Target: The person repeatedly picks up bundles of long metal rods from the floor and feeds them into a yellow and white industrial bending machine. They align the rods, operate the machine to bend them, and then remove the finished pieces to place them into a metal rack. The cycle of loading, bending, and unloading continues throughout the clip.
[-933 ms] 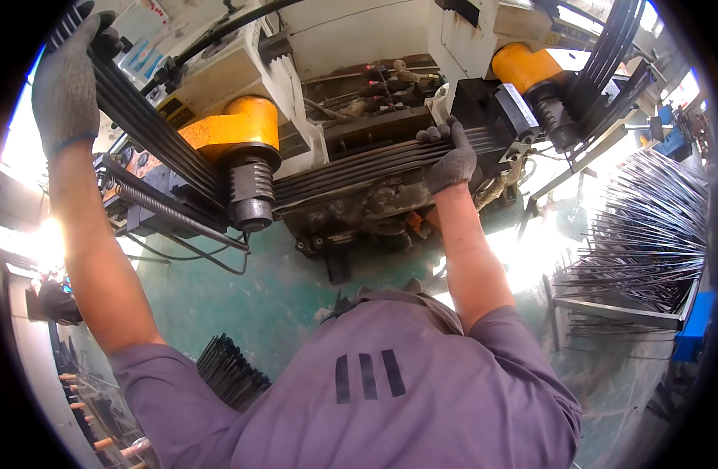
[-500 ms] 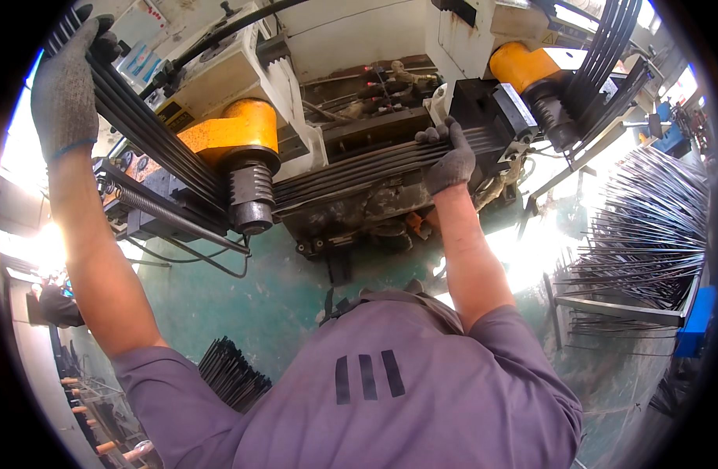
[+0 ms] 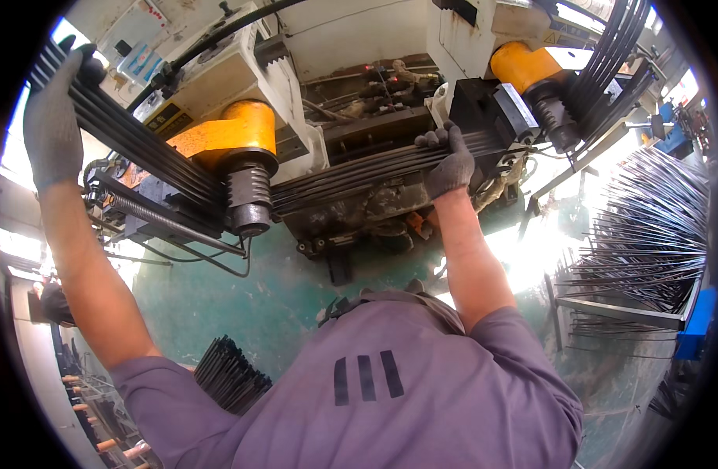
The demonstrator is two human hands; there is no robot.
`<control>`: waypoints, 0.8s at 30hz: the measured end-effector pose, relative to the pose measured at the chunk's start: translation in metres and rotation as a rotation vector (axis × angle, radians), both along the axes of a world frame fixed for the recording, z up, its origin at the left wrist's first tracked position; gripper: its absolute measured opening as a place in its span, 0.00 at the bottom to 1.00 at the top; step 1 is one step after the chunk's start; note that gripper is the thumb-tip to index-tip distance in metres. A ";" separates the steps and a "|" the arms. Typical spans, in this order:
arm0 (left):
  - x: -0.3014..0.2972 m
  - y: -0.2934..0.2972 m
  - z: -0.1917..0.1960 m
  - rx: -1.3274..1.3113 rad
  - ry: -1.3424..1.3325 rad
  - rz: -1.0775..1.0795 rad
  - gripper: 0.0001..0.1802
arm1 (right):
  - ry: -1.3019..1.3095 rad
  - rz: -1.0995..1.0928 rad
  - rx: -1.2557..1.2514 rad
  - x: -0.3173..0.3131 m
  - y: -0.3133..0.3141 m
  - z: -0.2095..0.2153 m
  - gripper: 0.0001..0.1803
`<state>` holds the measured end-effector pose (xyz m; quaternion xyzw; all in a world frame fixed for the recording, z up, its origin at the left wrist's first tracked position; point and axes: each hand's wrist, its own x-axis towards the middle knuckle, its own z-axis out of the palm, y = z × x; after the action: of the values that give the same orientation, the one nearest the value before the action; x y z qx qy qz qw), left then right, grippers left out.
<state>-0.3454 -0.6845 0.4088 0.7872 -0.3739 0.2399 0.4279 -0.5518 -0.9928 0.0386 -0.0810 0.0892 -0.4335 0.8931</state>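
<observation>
Both my hands wear grey knit gloves. At the upper left, my left hand (image 3: 58,113) grips the raised end of a bundle of long dark metal rods (image 3: 144,144). The bundle bends around a grooved roller (image 3: 251,195) under a yellow arm (image 3: 245,129) and runs on across the machine to the right. There my right hand (image 3: 449,162) is wrapped over the straight middle stretch of the rods, just left of a black clamp block (image 3: 495,109). Past that block the rods turn upward around a second roller (image 3: 556,121) beneath another yellow arm (image 3: 523,64).
A rack (image 3: 624,309) of many thin metal rods stands at the right. Another pile of dark rods (image 3: 230,375) lies at the lower left beside me. A spring-loaded bar (image 3: 167,219) juts out below the left roller. Behind the rods are hoses (image 3: 382,90) in the machine's recess.
My left hand has moved left and slightly down, and the left end of the rods has swung outward with it. My right hand stays in place on the rods.
</observation>
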 end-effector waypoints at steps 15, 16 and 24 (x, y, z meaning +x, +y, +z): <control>-0.008 0.026 -0.021 0.080 0.399 -0.125 0.21 | 0.074 0.008 -0.016 -0.007 -0.003 -0.029 0.08; -0.005 0.028 -0.021 0.075 0.408 -0.138 0.22 | 0.077 0.010 -0.017 -0.008 -0.002 -0.027 0.08; -0.001 0.031 -0.017 0.093 0.457 -0.118 0.24 | 0.107 0.020 0.007 -0.011 0.001 -0.018 0.07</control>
<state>-0.3469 -0.6539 0.3919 0.8167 -0.3232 0.0127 0.4779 -0.5625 -0.9914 0.0210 -0.1015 0.1374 -0.4195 0.8915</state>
